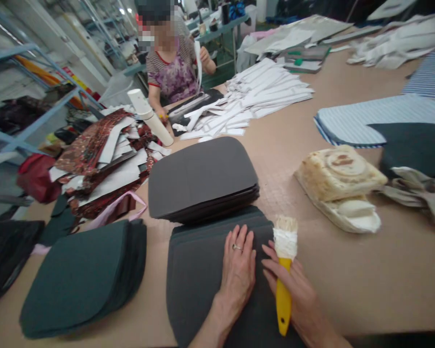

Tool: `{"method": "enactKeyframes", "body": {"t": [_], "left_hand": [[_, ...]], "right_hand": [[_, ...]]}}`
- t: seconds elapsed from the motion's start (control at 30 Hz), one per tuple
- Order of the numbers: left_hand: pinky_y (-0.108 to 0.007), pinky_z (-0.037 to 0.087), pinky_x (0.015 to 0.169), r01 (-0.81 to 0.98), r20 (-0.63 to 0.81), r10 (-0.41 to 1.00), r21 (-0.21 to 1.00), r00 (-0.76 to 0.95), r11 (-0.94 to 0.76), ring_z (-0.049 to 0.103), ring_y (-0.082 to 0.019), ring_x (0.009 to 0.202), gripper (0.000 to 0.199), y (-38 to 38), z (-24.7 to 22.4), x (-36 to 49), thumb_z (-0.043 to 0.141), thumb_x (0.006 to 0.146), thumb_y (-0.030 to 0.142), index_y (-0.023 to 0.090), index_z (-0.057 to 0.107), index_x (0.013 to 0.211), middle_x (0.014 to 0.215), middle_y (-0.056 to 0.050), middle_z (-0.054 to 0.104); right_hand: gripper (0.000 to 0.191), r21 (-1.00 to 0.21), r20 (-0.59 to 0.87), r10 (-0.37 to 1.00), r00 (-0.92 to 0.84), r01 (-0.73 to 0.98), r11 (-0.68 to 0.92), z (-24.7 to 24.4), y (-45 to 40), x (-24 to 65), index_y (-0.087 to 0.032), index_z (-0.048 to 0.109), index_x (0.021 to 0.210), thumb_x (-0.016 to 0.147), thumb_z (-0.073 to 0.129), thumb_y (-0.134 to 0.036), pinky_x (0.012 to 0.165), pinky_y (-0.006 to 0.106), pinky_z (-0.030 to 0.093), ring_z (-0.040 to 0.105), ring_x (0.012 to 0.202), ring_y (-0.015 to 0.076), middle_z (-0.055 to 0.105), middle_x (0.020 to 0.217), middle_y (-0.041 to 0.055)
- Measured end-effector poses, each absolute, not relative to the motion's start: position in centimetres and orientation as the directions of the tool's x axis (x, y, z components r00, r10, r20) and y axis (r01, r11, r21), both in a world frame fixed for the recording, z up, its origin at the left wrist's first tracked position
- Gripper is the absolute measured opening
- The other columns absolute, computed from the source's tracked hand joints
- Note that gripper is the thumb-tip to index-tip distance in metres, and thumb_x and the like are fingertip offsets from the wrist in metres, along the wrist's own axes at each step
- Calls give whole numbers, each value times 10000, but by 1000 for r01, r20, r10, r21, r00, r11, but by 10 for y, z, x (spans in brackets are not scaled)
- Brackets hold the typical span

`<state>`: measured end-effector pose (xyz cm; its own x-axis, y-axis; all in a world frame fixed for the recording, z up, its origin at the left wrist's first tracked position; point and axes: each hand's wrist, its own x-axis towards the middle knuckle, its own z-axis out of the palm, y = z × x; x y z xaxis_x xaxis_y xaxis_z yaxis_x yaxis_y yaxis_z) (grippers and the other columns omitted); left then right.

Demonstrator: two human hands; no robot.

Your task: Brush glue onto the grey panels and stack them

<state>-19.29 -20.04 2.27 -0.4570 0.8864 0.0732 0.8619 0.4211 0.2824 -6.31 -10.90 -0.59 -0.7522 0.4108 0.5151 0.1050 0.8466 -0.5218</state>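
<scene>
My left hand (pixel 239 261) lies flat on a stack of dark grey rounded panels (pixel 195 275), fingers stretched forward, a ring on one finger. At the stack's right side, my right hand (pixel 297 290) holds a paintbrush (pixel 284 285) with a yellow handle, its bristles pointing away and coated in white. The fingertips of that hand reach over the dark panels. Just beyond, a second stack of dark grey panels (pixel 203 179) touches or overlaps the far edge of the first. To the right stands a crusted, glue-stained container (pixel 340 179) with a pale round top.
Dark green panels (pixel 76 275) are stacked at left. Behind them lie patterned red-brown pieces (pixel 90 145) and a white bottle (pixel 150 118). Across the table, a person (pixel 177 67) handles white strips (pixel 253 94). Striped fabric (pixel 351 118) lies at right on the brown table (pixel 395 270).
</scene>
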Motion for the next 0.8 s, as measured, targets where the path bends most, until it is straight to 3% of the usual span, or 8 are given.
{"method": "enactKeyframes", "body": {"t": [0.1, 0.27, 0.5, 0.8], "left_hand": [[-468, 347, 1090, 818, -11, 871, 336, -492, 466, 237, -238, 1374, 466, -207, 30, -191, 342, 893, 150, 119, 338, 1358, 1454, -105, 352], [-458, 312, 1112, 755, -80, 823, 356, -562, 550, 185, -257, 1385, 539, -243, 37, -194, 372, 915, 351, 121, 279, 1393, 1491, -116, 262], [-453, 316, 1109, 723, -52, 771, 312, -635, 617, 183, -254, 1385, 597, -281, 36, -209, 383, 895, 469, 143, 298, 1388, 1487, -120, 267], [-491, 364, 1061, 638, 11, 664, 289, -747, 713, 246, -315, 1359, 638, -321, 25, -227, 453, 870, 425, 68, 302, 1377, 1452, -203, 304]], "right_hand": [[230, -506, 488, 382, -785, 103, 857, -10, -110, -74, -160, 551, 1104, 877, 511, -153, 912, 436, 458, 526, 1160, 269, 586, 1205, 151], [231, -384, 494, 297, -817, 102, 918, -21, -111, -74, -135, 540, 1107, 899, 499, -228, 920, 468, 427, 518, 1158, 302, 572, 1214, 170], [252, -307, 469, 250, -847, 109, 945, -23, -108, -68, -157, 538, 1107, 890, 500, -279, 948, 453, 417, 524, 1158, 290, 582, 1216, 130], [252, -255, 481, 244, -842, 131, 958, -33, -105, -66, -191, 542, 1087, 861, 516, -301, 927, 445, 437, 567, 1105, 283, 601, 1196, 107]]}}
